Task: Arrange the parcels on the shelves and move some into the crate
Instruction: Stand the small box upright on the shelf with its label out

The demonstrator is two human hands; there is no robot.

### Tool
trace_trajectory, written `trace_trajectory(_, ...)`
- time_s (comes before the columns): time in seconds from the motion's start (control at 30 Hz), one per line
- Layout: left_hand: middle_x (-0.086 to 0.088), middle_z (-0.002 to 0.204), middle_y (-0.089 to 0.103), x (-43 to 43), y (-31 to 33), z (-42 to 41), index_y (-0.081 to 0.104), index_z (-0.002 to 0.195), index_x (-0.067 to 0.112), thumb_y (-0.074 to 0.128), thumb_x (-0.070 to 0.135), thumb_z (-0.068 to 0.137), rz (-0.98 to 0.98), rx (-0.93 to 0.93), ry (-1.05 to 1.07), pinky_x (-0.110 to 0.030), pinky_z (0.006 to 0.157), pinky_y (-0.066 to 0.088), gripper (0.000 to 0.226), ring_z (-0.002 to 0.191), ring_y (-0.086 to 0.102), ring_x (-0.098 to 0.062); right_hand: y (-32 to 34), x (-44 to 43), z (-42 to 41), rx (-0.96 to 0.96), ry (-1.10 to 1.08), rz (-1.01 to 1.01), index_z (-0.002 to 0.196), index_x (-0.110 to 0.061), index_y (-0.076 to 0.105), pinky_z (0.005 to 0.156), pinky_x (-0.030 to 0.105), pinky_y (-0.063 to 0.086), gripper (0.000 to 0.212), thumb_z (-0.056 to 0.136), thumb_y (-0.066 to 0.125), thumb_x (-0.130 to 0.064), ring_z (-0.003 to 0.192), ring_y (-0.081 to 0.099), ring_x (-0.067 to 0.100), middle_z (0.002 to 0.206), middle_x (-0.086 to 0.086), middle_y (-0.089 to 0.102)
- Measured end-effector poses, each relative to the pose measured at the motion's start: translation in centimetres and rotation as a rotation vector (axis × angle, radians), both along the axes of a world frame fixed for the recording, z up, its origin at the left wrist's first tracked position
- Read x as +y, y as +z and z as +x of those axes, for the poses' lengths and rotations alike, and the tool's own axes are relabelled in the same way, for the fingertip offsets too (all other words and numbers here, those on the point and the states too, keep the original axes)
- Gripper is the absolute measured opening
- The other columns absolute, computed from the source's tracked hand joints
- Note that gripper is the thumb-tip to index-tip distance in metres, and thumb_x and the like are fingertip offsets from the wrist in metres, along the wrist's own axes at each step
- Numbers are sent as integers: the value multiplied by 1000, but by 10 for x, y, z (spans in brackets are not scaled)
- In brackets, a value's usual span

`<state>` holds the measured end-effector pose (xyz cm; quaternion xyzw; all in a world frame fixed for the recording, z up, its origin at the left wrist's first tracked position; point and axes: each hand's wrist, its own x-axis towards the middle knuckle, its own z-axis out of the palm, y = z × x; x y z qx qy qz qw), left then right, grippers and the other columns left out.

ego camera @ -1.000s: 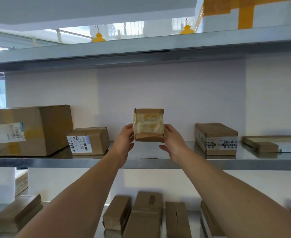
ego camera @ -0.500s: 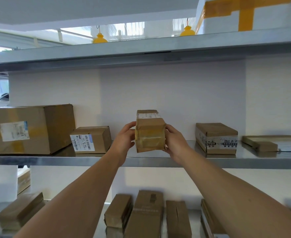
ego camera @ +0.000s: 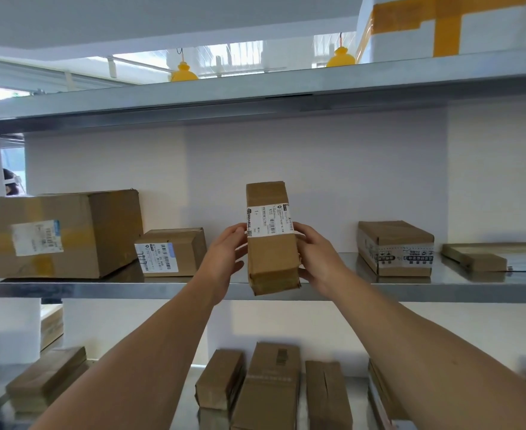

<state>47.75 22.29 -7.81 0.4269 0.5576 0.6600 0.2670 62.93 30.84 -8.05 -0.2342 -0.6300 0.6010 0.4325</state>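
Observation:
I hold a small brown cardboard parcel (ego camera: 271, 243) with a white shipping label between both hands, over the front edge of the middle metal shelf (ego camera: 442, 288). It stands on end and tilts back, label face toward me. My left hand (ego camera: 224, 259) grips its left side, and my right hand (ego camera: 317, 259) grips its right side with the thumb over the label's edge. On the same shelf sit a large box (ego camera: 60, 232), a small labelled box (ego camera: 170, 252), a taped box (ego camera: 395, 248) and a flat parcel (ego camera: 497, 256).
The lower shelf carries several brown parcels (ego camera: 274, 389) in a row and a flat stack (ego camera: 46, 378) at the left. A white box with yellow tape (ego camera: 457, 24) sits on the top shelf. A white wall backs the shelves. No crate is in view.
The parcel has been turned in my hands: its taped end faced me before, and now its long labelled face does. It also sits slightly lower and nearer the shelf edge.

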Motion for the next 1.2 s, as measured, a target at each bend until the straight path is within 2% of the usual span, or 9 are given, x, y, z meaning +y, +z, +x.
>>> trace_trajectory(0.1,1,129,64,-2,-1,2,54,134,30,42,56,99,-2,-47,-10,-49,109,44,45,121,59,-24,-1,0,-1,-8,-13,36,134,-36,59,88,40,61,30,108,50,-26,116,65,22,133,-3,66)
trace_trajectory(0.23,-1,127,66,-5,-4,3,56,134,26,48,44,101,35,-121,-20,-43,94,55,39,116,63,-23,2,-2,1,-13,-49,120,131,-37,61,96,40,59,30,104,57,-25,117,63,18,141,-6,59)
trace_trajectory(0.33,2,124,65,-5,-8,3,56,134,26,49,36,103,18,-127,0,-35,81,54,33,113,60,-19,4,-1,4,-75,-101,206,128,-40,61,106,44,53,29,104,57,-24,127,55,20,146,-4,52)
trace_trajectory(0.57,-1,129,63,4,-16,6,53,140,24,40,24,107,-23,-74,19,-47,106,45,35,120,57,-21,7,1,9,-204,-181,417,134,-33,61,110,43,48,33,103,59,-25,126,52,19,150,-7,43)
trace_trajectory(0.8,3,124,66,2,-11,8,57,135,27,45,33,105,11,-98,26,-55,110,40,33,124,56,-20,9,0,7,-151,-127,202,138,-35,56,96,36,55,38,105,44,-51,118,60,15,133,-6,62)
trace_trajectory(0.87,5,125,67,1,-8,10,58,133,31,43,35,106,33,-106,15,-52,107,44,32,124,56,-19,9,-1,8,-129,-90,169,138,-33,54,81,25,50,38,105,45,-50,107,59,5,125,-12,61)
trace_trajectory(1.0,5,121,69,-4,0,13,61,128,34,43,35,106,86,-95,-4,-42,91,53,28,120,59,-17,6,6,6,-115,-51,61,133,-33,58,96,34,45,31,106,49,-45,116,55,10,125,-14,63)
trace_trajectory(1.13,-1,131,63,-8,6,18,63,126,32,42,27,106,103,9,31,-53,100,51,29,124,56,-24,5,5,5,-83,-42,-85,129,-32,64,72,31,55,32,109,40,-40,102,66,9,118,-6,72)
trace_trajectory(1.2,-2,133,59,-9,7,21,66,118,36,43,28,106,118,53,51,-55,102,49,27,123,55,-23,5,4,5,-80,-43,-101,128,-32,63,70,32,55,32,110,38,-40,101,65,10,117,-5,71)
